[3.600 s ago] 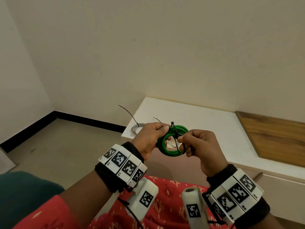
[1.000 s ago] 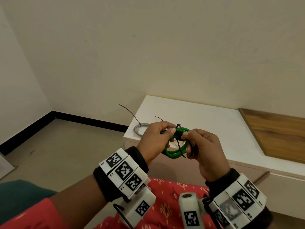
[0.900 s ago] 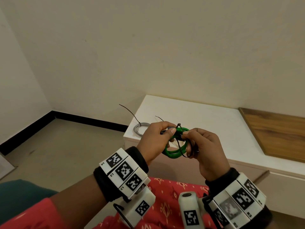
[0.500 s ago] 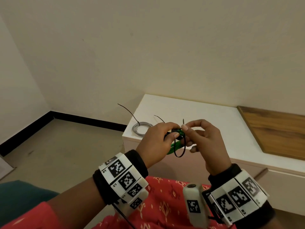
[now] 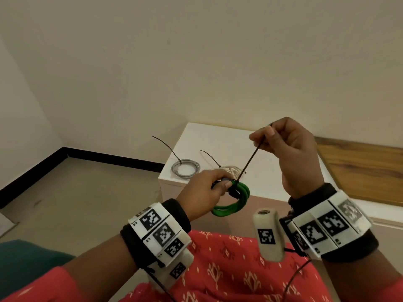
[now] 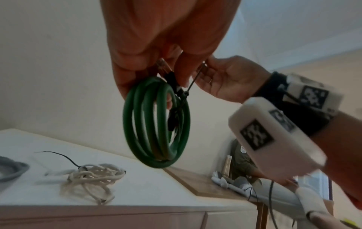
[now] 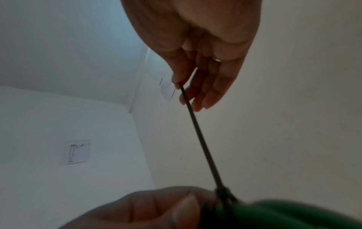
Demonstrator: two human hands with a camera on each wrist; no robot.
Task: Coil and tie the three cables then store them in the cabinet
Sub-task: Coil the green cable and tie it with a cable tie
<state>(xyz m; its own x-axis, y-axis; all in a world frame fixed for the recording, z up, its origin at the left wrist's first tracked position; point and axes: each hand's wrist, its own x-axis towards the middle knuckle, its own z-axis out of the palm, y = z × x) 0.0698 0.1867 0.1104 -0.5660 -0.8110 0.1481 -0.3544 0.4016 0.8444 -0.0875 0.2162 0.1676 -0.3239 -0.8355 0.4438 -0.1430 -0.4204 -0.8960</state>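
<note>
Head view: green coil [image 5: 234,199] is off the cabinet's [image 5: 218,138] front edge, your left hand [image 5: 204,188] gripping it at the zip tie [image 5: 250,158]. Right hand [image 5: 287,149] pinches the tail; pull straight along it, coil braced. Tie head blurred; cabinet door unseen.

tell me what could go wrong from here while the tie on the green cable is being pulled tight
The right hand pinches the black zip tie near its tip, so it may slip out mid-pull. The left hand holds the green cable coil only at the top, so the lower loops could shift or spread before the tie bites. Overtightening might kink the cable.
</note>
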